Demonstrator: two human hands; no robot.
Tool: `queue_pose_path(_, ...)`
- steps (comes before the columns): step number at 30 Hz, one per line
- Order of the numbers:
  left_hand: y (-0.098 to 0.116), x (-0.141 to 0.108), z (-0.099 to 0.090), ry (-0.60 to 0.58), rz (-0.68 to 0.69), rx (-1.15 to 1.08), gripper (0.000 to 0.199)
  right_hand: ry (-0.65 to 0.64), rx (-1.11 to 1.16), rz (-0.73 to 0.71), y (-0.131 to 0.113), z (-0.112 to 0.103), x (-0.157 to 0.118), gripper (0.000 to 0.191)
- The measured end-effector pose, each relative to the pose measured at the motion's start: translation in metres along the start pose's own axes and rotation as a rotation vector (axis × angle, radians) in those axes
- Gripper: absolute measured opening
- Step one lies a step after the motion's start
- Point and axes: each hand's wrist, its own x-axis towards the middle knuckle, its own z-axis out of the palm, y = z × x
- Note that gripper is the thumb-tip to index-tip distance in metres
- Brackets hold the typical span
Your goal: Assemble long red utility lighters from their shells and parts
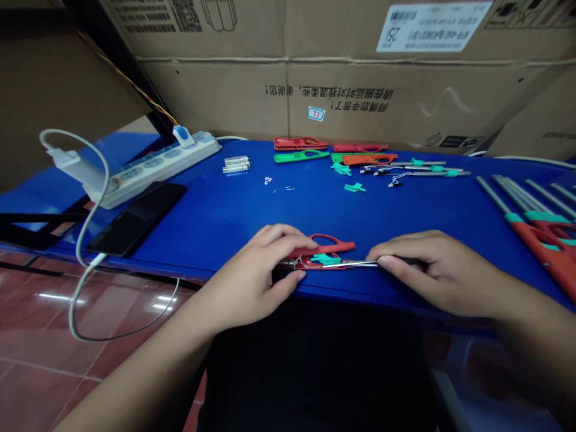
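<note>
Near the table's front edge lies a red lighter casing (339,246) with its halves apart and a teal trigger piece (327,259) inside. My left hand (265,270) is closed on the casing's left end, fingers above and thumb below. My right hand (427,270) pinches a thin metal rod (360,263) whose left part lies along the casing, beside the teal piece. A dark part shows behind the fingers of that hand; what it belongs to is partly hidden.
Behind are red, green and orange casings (301,155), teal pieces (355,187), metal tubes with wires (432,173) and clear cylinders (236,164). Several lighters (540,240) lie right. A phone (137,219) and power strip (153,168) are left; a cardboard box (225,96) stands behind.
</note>
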Motion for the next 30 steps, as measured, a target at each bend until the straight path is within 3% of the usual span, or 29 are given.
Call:
queue_pose_path(6, -0.002, 0.005, -0.008, 0.085, -0.065, 0.061, 0.044, 0.194, -0.225, 0.201, 0.026, -0.021, -0.002, 0.024)
queue_pose_path(8, -0.005, 0.009, -0.009, 0.089, -0.102, 0.094, 0.046, 0.172, -0.319, 0.256, 0.035, -0.022, 0.000, 0.025)
queue_pose_path(14, -0.010, 0.019, -0.007, 0.074, -0.198, -0.019, 0.048, 0.104, -0.380, 0.225, 0.052, -0.010, 0.004, 0.030)
queue_pose_path(17, -0.012, 0.020, -0.006, 0.095, -0.227, -0.106, 0.049, 0.171, -0.371, 0.231, 0.038, -0.007, 0.008, 0.034)
queue_pose_path(20, -0.017, 0.021, -0.011, 0.160, -0.223, -0.116, 0.049, 0.238, -0.294, 0.135, 0.008, -0.001, 0.016, 0.026)
queue_pose_path(22, -0.022, 0.022, -0.017, 0.245, -0.220, -0.012, 0.046, 0.062, -0.195, 0.005, -0.011, 0.006, 0.023, 0.023)
queue_pose_path(24, -0.027, 0.023, -0.023, 0.305, -0.222, 0.129, 0.042, -0.046, -0.207, -0.033, -0.024, 0.015, 0.029, 0.023)
queue_pose_path(27, -0.032, 0.022, -0.026, 0.312, -0.205, 0.279, 0.039, -0.100, -0.227, -0.015, -0.031, 0.026, 0.035, 0.024)
queue_pose_path(30, -0.025, 0.013, -0.018, 0.376, -0.084, 0.316, 0.031, -0.097, -0.156, -0.001, -0.029, 0.030, 0.037, 0.022)
